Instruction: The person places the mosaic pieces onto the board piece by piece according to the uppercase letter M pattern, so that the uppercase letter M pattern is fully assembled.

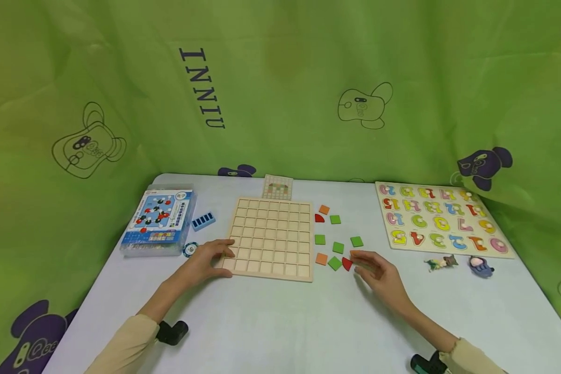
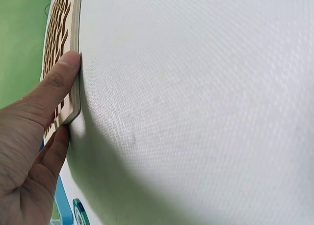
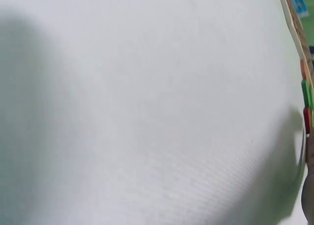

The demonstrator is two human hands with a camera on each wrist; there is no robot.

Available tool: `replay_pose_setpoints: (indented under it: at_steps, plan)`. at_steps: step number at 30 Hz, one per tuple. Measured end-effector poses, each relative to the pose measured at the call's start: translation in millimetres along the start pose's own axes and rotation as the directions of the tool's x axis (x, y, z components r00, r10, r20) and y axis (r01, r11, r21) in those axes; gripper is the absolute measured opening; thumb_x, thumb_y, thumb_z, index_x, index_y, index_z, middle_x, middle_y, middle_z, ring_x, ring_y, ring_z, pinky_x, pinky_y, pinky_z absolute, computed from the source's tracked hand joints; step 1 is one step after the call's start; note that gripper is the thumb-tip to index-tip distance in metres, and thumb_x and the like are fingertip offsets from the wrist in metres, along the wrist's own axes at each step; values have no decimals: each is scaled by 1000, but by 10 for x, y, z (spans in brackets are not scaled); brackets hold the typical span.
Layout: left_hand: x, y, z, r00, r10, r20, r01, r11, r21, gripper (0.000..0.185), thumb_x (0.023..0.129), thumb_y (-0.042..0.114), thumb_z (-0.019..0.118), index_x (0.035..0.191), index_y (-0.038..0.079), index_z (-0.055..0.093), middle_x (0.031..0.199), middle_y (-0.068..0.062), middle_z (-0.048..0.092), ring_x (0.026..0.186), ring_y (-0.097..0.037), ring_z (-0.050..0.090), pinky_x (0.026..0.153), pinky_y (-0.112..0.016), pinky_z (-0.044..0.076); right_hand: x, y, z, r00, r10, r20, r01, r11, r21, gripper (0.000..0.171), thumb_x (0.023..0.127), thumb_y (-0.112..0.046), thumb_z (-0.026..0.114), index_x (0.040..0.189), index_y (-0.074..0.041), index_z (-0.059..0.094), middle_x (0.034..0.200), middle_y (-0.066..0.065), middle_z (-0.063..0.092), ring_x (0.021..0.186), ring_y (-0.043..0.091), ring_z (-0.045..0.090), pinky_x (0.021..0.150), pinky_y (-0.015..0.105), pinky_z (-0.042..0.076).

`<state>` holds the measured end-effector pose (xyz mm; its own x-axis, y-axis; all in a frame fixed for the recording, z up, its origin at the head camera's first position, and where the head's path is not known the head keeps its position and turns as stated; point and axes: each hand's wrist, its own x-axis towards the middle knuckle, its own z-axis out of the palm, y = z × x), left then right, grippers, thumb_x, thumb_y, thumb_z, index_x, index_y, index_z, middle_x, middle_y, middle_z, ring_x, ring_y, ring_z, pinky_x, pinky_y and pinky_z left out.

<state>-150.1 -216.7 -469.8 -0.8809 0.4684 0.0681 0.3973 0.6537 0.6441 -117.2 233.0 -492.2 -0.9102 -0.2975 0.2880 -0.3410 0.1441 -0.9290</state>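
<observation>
A square wooden grid board lies flat on the table with its squares bare. My left hand grips its near left corner, the thumb along the front edge and the fingers at the left side. In the left wrist view the thumb presses on the board's rim. My right hand is just right of the loose tiles, fingers loosely bent, fingertips beside a red quarter-round tile. A bit of an orange tile shows at those fingertips. Green tiles and another orange tile lie nearby.
A small pattern card stands behind the board. To the left are a boxed molecule kit, a blue block and a round chip. At right lie a number puzzle and two small figurines.
</observation>
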Motion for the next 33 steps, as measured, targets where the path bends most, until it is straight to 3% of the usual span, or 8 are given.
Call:
replay_pose_setpoints:
  at_steps: [7, 12, 18, 25, 29, 33]
  plan:
    - [-3, -1, 5, 1000, 7, 5, -7, 1000, -20, 36, 71, 17, 84, 101, 7, 68, 135, -19, 53, 123, -38, 50, 96, -42, 51, -7, 28, -1, 999, 18, 37, -16, 999, -51, 39, 85, 11, 64, 123, 9, 54, 119, 30, 57, 105, 23, 62, 83, 20, 55]
    - [-15, 9, -5, 1000, -12, 0, 12, 1000, -18, 36, 71, 18, 84, 101, 8, 68, 136, -18, 52, 124, -37, 49, 97, -43, 49, -29, -4, 61, 999, 41, 21, -37, 983, -180, 40, 79, 8, 73, 117, 5, 60, 112, 22, 64, 90, 22, 62, 72, 17, 57]
    - [-24, 26, -14, 1000, -9, 3, 9, 1000, -25, 36, 71, 17, 83, 101, 7, 67, 136, -18, 52, 123, -38, 49, 97, -44, 49, 32, -247, 159, 999, 54, -3, -53, 953, -300, 37, 76, 11, 74, 111, 7, 62, 101, 19, 68, 77, 28, 60, 62, 18, 55]
    - [-9, -27, -43, 999, 35, 15, -35, 999, -6, 36, 70, 18, 84, 100, 8, 67, 134, -18, 53, 124, -37, 49, 97, -40, 50, 22, -93, 146, 999, 38, -20, -43, 951, -307, 32, 77, 5, 76, 106, 0, 64, 94, 9, 68, 74, 15, 59, 62, 15, 54]
    - [-13, -62, -60, 999, 44, 16, -44, 998, -34, 35, 69, 16, 85, 97, 8, 66, 133, -18, 54, 122, -37, 50, 95, -34, 52, 20, -220, 179, 999, 13, -36, -23, 956, -293, 33, 74, 10, 75, 104, 6, 63, 93, 16, 68, 74, 21, 60, 62, 18, 56]
    - [0, -77, -64, 999, 44, 13, -43, 997, -67, 34, 67, 17, 86, 91, 8, 64, 128, -19, 56, 119, -37, 52, 93, -32, 53, -9, -107, 145, 998, 24, -65, -41, 960, -276, 33, 75, 7, 76, 107, 5, 64, 96, 17, 69, 75, 17, 64, 64, 17, 57]
